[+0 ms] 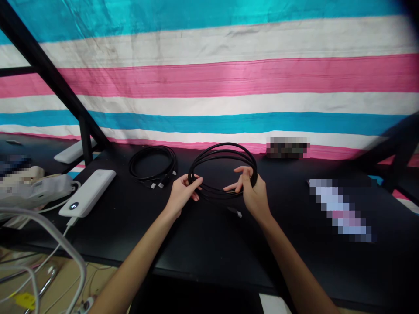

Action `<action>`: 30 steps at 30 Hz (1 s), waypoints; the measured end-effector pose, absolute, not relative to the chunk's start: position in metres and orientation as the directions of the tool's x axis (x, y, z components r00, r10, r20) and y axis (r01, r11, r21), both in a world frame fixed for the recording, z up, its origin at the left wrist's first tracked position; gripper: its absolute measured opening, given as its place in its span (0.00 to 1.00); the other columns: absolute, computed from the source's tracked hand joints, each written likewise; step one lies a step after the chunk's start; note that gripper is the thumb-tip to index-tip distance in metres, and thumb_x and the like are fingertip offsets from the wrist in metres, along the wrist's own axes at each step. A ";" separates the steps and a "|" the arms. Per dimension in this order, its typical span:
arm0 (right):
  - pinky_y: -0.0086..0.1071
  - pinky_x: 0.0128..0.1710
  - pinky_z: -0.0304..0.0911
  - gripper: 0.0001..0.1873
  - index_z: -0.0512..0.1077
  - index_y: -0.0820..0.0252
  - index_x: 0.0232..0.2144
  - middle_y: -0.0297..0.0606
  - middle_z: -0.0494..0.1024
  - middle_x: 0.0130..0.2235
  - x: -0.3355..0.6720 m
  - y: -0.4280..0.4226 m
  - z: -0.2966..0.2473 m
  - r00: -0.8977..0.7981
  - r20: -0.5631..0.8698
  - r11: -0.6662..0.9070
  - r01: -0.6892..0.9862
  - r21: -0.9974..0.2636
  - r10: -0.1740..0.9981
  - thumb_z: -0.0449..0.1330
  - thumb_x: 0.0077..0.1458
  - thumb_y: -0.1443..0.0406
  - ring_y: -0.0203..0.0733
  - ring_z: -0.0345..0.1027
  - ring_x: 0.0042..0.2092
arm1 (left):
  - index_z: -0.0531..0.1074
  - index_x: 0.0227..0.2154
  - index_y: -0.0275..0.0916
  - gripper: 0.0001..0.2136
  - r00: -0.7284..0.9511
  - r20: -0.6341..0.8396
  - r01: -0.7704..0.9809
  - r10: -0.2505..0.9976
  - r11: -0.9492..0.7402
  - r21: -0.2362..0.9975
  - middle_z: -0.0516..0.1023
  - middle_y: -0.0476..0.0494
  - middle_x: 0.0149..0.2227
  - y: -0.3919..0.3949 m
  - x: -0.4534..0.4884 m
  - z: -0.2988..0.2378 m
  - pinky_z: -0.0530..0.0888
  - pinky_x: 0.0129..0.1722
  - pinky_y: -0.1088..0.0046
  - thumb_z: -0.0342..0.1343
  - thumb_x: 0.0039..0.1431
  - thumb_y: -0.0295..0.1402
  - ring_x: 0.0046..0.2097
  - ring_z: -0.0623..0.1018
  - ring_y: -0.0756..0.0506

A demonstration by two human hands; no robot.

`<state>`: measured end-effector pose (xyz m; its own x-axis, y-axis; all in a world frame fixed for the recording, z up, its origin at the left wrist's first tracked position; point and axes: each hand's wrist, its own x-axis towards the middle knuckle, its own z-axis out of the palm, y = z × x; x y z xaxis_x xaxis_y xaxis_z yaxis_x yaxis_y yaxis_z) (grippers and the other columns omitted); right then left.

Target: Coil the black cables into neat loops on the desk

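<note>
A black cable (pixel 225 150) is wound into several loose loops and held up over the black table. On the loops' left side, my left hand (pixel 183 192) pinches the strands between thumb and fingers. My right hand (pixel 253 189) grips the opposite side, its thumb and index finger round the strands and other fingers reaching inside the loop. One cable end with a pale metal connector (pixel 239 214) hangs below the loops, close to the table. Left of my left hand lies a second coiled black cable (pixel 131 163), its connectors (pixel 160 185) facing me.
A white power bank (pixel 90 192) with a plugged-in white cable lies at left, beside power strips (pixel 49 189) and thick white cords (pixel 59 233). Blurred-out objects sit at the right (pixel 340 209) and back (pixel 288 148). A striped sheet (pixel 209 78) hangs behind the table.
</note>
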<state>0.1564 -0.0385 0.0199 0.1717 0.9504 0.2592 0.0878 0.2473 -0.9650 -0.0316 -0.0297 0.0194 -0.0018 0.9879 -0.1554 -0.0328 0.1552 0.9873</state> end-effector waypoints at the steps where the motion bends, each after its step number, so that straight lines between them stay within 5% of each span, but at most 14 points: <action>1: 0.29 0.26 0.68 0.20 0.67 0.59 0.36 0.22 0.62 0.15 0.156 -0.038 0.020 0.182 0.261 0.250 0.077 -0.965 0.948 0.48 0.61 0.49 0.41 0.76 0.24 | 0.71 0.36 0.33 0.17 0.000 -0.157 -0.028 0.988 0.157 0.987 0.73 0.50 0.24 -0.030 -0.032 0.020 0.69 0.16 0.79 0.63 0.47 0.39 0.17 0.71 0.54; 6: 0.30 0.27 0.68 0.19 0.66 0.58 0.35 0.22 0.64 0.15 0.156 -0.038 0.020 0.217 0.300 0.286 0.097 -0.953 0.929 0.49 0.61 0.50 0.40 0.75 0.23 | 0.68 0.45 0.35 0.24 -0.089 -0.095 0.044 0.991 0.099 0.994 0.71 0.44 0.39 -0.028 -0.034 0.016 0.71 0.19 0.77 0.64 0.47 0.41 0.23 0.72 0.55; 13: 0.33 0.27 0.73 0.18 0.66 0.58 0.35 0.24 0.67 0.16 0.155 -0.038 0.018 0.140 0.224 0.224 0.016 -0.975 0.965 0.52 0.58 0.49 0.35 0.70 0.19 | 0.68 0.51 0.42 0.23 -0.178 0.308 0.389 0.935 -0.220 0.895 0.67 0.39 0.49 -0.025 -0.041 0.011 0.71 0.40 0.70 0.61 0.52 0.40 0.42 0.73 0.46; 21: 0.36 0.28 0.75 0.19 0.65 0.58 0.36 0.24 0.69 0.17 0.150 -0.043 0.020 -0.117 0.127 0.123 -0.038 -0.992 0.985 0.52 0.58 0.48 0.34 0.67 0.17 | 0.61 0.58 0.42 0.27 -0.054 0.377 0.285 0.925 -0.348 0.893 0.66 0.39 0.59 -0.033 -0.034 0.024 0.64 0.56 0.66 0.59 0.55 0.38 0.57 0.68 0.42; 23: 0.35 0.27 0.74 0.19 0.65 0.58 0.35 0.25 0.69 0.17 0.150 -0.044 0.021 -0.153 0.107 0.103 -0.034 -0.994 0.982 0.51 0.58 0.48 0.35 0.67 0.17 | 0.61 0.57 0.42 0.27 -0.039 0.340 0.185 0.940 -0.328 0.926 0.70 0.39 0.55 -0.033 -0.035 0.027 0.66 0.53 0.68 0.58 0.55 0.38 0.54 0.72 0.44; 25: 0.33 0.25 0.73 0.20 0.65 0.58 0.34 0.26 0.70 0.17 0.151 -0.043 0.020 -0.148 0.100 0.100 -0.006 -0.995 0.984 0.51 0.59 0.48 0.36 0.69 0.18 | 0.65 0.53 0.40 0.23 -0.006 0.279 0.099 0.960 -0.277 0.956 0.77 0.45 0.38 -0.034 -0.036 0.030 0.71 0.44 0.72 0.58 0.55 0.40 0.40 0.77 0.47; 27: 0.31 0.23 0.70 0.20 0.67 0.59 0.33 0.28 0.70 0.18 0.155 -0.042 0.019 -0.089 0.121 0.128 0.084 -0.988 0.989 0.50 0.59 0.48 0.37 0.70 0.20 | 0.72 0.42 0.38 0.17 0.054 0.196 0.028 0.979 -0.197 0.980 0.68 0.54 0.20 -0.035 -0.037 0.031 0.69 0.27 0.78 0.55 0.57 0.45 0.22 0.70 0.53; 30: 0.30 0.27 0.67 0.17 0.71 0.59 0.33 0.30 0.72 0.19 0.163 -0.040 0.019 0.035 0.235 0.208 0.351 -0.913 0.971 0.54 0.58 0.51 0.38 0.72 0.25 | 0.70 0.23 0.36 0.23 0.198 0.059 -0.099 0.979 -0.040 0.994 0.50 0.59 0.12 -0.038 -0.036 0.031 0.50 0.14 0.80 0.50 0.56 0.54 0.14 0.51 0.57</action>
<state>0.1626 -0.0397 0.0189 0.0352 0.9715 0.2345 0.3513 0.2077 -0.9129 -0.0361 -0.0384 0.0310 0.1976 0.9785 0.0590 -0.0989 -0.0399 0.9943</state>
